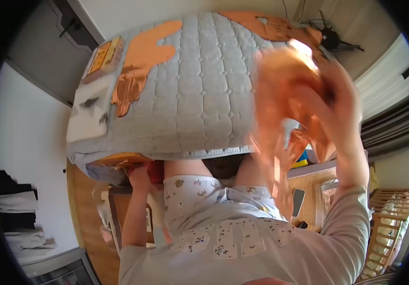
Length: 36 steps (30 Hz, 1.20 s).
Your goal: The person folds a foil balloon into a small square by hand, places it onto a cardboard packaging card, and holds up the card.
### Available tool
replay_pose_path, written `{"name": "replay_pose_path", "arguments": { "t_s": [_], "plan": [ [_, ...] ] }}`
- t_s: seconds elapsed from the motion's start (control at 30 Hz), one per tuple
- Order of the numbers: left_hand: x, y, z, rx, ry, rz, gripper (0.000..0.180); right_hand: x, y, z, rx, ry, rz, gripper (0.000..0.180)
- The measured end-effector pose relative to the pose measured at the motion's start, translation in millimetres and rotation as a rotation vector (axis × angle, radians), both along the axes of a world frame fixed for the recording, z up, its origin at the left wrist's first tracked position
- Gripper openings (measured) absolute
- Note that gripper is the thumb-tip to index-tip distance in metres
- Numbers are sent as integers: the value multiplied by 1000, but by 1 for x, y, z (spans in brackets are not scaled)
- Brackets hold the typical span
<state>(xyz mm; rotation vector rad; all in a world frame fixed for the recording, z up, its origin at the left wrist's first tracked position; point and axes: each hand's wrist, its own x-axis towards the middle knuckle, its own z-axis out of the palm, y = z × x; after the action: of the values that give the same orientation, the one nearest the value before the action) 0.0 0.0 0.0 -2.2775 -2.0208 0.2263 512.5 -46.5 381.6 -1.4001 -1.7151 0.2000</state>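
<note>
Right hand (337, 95) is raised high on the right side of the view, motion-blurred, fingers closed on a bunch of orange fabric (285, 76) that trails down in front of the near right corner of the bed; the blur hides exactly how the fingers sit, but the cloth clearly hangs from that hand. Left hand (139, 176) is low at the near left, just below the near edge of the grey quilted mattress pad (199, 90), against a small red thing (156, 171); whether it is grasping or only touching cannot be told, since the hand is partly hidden by the bed edge. More orange cloth (142, 52) lies spread over the far left of the pad, and a further patch shows at the far right corner. A white pillow (88, 111) and a flat yellow-orange box (104, 56) sit at the left edge of the bed. A wooden cot (389, 223) stands at the near right, folded clothes (14, 209) at the left wall. Judgement: the step in hand looks like lifting or shaking out the orange fabric over the bed. The next move would call for a firm hold on the fabric and the left hand brought up to share it.
</note>
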Motion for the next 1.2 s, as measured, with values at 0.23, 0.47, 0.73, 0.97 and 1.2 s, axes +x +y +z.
{"name": "replay_pose_path", "arguments": {
  "t_s": [0.23,0.47,0.73,0.97,1.2],
  "plan": [
    [17,-14,28,-150,-116,28,21,38,183,-56,-323,-331,-188,64],
    [5,-15,22,-162,-107,1,20,47,169,-115,-113,-751,-346,60],
    [30,-35,86,-271,-177,-163,38,27,84,-134,-231,-738,130,76],
    [104,-74,283,-534,-1137,-943,47,-7,99,-130,-297,-628,252,74],
    [124,-90,352,-136,-1730,-1372,45,-12,107,-134,-325,-734,217,78]
  ]
}}
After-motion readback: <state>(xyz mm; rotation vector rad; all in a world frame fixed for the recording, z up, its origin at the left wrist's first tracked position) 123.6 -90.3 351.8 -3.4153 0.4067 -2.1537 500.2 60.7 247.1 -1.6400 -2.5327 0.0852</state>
